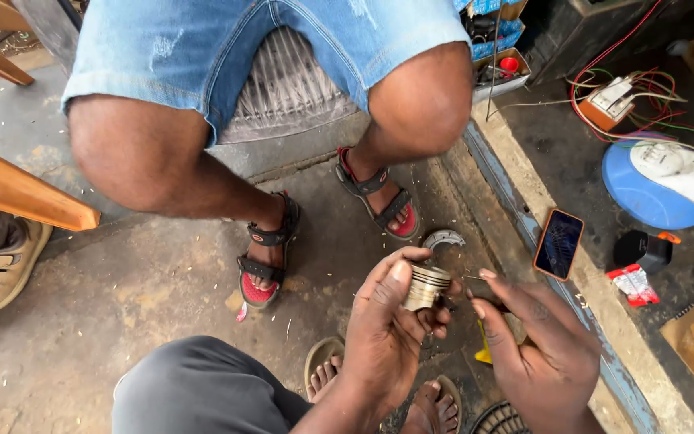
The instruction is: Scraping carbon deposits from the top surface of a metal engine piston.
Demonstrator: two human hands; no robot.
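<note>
My left hand grips a small metal piston, a ridged silver-and-brass cylinder, between thumb and fingers. My right hand is right beside it, fingers pinched toward the piston's side around something thin and dark that I cannot make out. Both hands hover above my sandalled feet and my grey-trousered knee.
A seated person in denim shorts with red-and-black sandals faces me. A curved metal part lies on the concrete floor. A phone rests on the raised ledge. A blue-based fan, wires and a wooden chair leg stand around.
</note>
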